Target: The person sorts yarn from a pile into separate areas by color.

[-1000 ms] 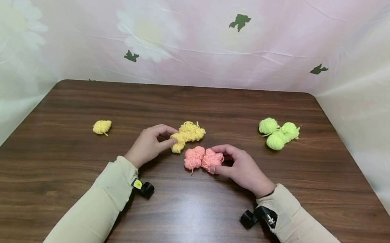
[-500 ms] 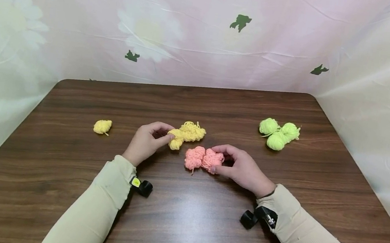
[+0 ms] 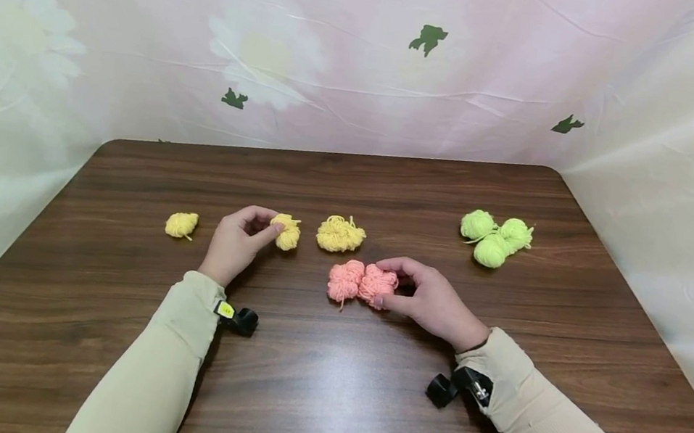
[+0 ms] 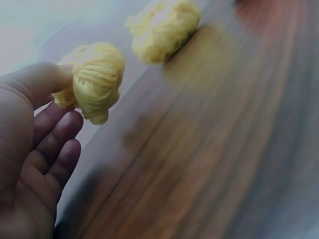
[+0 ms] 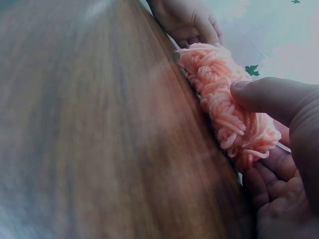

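Between thumb and fingers my left hand point(image 3: 240, 240) pinches a small yellow yarn ball point(image 3: 287, 233); in the left wrist view this yarn ball point(image 4: 98, 79) appears held by the thumb and fingertips. A larger yellow yarn bundle point(image 3: 341, 235) lies on the table just right of it. My right hand point(image 3: 434, 303) grips the right one of two pink yarn balls point(image 3: 379, 286), thumb on the near side and fingers on the far side. The left pink yarn ball point(image 3: 346, 281) touches it. Up close in the right wrist view, the thumb lies against the pink yarn point(image 5: 224, 102).
Another small yellow yarn ball point(image 3: 181, 225) lies to the left on the brown wooden table point(image 3: 309, 402). Three light green yarn balls point(image 3: 492, 250) sit together at the back right. A floral curtain point(image 3: 343, 48) hangs behind the table and along its sides.
My left hand has moved left with the small yellow yarn ball, away from the larger yellow bundle it was touching. My right hand and the pink yarn balls stay in place.
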`<state>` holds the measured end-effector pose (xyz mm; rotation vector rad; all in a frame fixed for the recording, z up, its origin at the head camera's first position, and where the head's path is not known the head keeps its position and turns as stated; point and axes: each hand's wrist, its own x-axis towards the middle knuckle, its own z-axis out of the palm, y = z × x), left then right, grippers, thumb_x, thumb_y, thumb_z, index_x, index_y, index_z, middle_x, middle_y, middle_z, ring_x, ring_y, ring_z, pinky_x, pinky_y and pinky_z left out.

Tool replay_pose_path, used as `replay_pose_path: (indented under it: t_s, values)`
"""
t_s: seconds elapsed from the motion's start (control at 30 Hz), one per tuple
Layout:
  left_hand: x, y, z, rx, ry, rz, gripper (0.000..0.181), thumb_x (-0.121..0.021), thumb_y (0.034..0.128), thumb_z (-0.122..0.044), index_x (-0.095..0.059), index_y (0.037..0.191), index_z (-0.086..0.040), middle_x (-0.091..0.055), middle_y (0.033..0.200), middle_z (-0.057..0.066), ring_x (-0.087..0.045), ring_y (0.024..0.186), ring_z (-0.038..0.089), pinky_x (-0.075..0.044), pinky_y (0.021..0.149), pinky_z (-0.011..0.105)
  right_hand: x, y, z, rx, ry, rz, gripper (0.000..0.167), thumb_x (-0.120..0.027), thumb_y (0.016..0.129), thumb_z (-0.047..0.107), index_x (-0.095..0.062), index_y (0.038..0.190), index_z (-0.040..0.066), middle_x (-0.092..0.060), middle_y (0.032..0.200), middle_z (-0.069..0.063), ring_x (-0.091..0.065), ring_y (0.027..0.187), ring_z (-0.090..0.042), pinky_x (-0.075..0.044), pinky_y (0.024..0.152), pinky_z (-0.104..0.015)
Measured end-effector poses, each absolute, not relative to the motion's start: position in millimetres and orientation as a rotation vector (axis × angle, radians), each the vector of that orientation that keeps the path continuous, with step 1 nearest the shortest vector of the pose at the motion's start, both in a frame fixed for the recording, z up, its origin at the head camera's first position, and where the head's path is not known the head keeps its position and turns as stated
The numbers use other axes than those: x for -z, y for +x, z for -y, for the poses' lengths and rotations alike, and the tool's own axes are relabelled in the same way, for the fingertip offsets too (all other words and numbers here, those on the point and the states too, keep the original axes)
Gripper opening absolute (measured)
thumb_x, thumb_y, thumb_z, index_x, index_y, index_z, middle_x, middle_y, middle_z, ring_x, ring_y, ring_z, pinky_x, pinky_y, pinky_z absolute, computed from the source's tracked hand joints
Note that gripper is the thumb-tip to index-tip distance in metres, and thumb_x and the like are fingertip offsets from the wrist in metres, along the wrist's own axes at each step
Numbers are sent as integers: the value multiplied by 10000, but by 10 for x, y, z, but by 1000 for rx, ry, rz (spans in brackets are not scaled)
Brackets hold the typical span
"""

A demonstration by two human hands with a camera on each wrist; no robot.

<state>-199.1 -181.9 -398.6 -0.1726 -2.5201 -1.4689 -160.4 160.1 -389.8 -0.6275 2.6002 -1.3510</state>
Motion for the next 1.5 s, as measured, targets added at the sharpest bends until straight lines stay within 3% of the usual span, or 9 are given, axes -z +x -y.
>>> replay_pose_path:
  t_s: [0.4, 0.7, 1.0, 1.5]
  values:
    - [3932, -2005, 1939, 1453, -24, 2385, 287, -761, 912, -282, -717, 1084, -57, -700, 962, 76, -614, 820, 138, -480, 692, 194, 3895, -1607, -1599, 1354, -636, -2599, 474, -848, 818, 264, -671, 1252, 187, -690, 1136, 16, -628, 1014, -175, -496, 888, -392]
    - [3813, -2019, 2137, 1481, 80, 2149, 261, -777, 899, -212, -718, 1049, -5, -669, 906, -42, -591, 776, 76, -453, 629, 166, 3914, -1619, -1601, 1365, -640, -2592, 462, -849, 821, 263, -675, 1242, 188, -690, 1127, 21, -627, 1002, -170, -495, 880, -381]
    - [3715, -1984, 2408, 1405, 247, 2070, 272, -798, 878, -245, -751, 1018, -16, -668, 851, -142, -603, 775, 42, -469, 637, 150, 3929, -1625, -1603, 1372, -643, -2591, 460, -849, 820, 247, -676, 1240, 180, -693, 1127, 21, -630, 1001, -168, -500, 874, -370]
    - [3820, -1990, 2773, 1576, 461, 1856, 129, -831, 829, -154, -773, 899, -62, -675, 815, -87, -574, 748, 61, -471, 618, 129, 3915, -1616, -1605, 1341, -651, -2616, 461, -845, 822, 258, -673, 1245, 191, -690, 1139, 31, -629, 1003, -164, -498, 868, -362]
